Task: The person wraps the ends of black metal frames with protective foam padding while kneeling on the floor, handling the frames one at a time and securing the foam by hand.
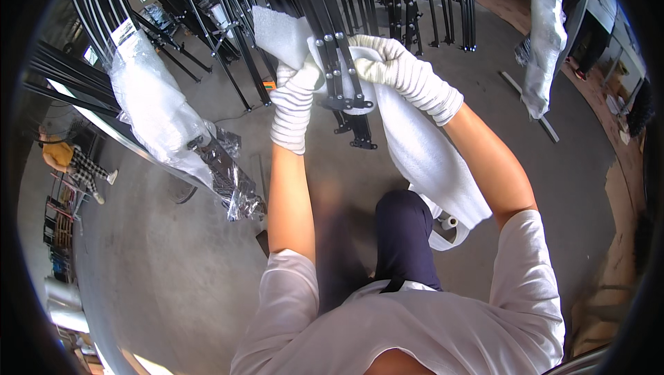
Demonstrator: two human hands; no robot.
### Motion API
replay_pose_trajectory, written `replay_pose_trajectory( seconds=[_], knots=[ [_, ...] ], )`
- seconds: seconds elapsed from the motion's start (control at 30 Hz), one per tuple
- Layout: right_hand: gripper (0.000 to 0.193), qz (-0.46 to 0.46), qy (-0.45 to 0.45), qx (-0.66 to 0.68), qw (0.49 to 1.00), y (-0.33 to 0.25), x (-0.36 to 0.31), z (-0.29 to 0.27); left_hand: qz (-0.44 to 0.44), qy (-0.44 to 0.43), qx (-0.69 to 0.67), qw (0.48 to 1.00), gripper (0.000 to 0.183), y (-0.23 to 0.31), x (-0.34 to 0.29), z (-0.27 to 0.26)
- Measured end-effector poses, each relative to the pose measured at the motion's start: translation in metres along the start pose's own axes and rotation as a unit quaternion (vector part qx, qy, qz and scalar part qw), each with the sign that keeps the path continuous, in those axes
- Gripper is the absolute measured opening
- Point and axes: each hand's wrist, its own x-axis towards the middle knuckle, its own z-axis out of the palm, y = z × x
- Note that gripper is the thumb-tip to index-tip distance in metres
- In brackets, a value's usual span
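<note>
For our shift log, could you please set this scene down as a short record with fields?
Left hand: in a striped white glove, left hand against the foam left of the bars; finger closure unclear
Right hand: gloved alike, right hand gripping the foam on the bars' right
Middle: black metal bars, lower ends partly surrounded by a white foam sheet that hangs down to the right
Left side: wrapped bundle
Right side: another wrapped bundle
Background: person in a yellow top, far left
</note>
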Motion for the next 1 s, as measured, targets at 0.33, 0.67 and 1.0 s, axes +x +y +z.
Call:
replay_pose_trajectory(
  seconds=[0.33,0.67,1.0],
  knots=[
    [0.03,0.07,0.092,-0.072,0.991,-0.007,0.005,0.007,0.02,0.089,0.132,0.987,0.036,-0.011,0.012,-0.016],
    [0.027,-0.046,0.217,-0.23,0.947,-0.015,-0.003,0.054,-0.03,0.031,0.133,0.99,0.045,0.011,0.004,0.025],
    [0.017,-0.044,0.258,-0.31,0.914,-0.001,0.012,0.057,-0.052,0.026,0.179,0.982,0.093,0.021,0.01,0.039]
  ],
)
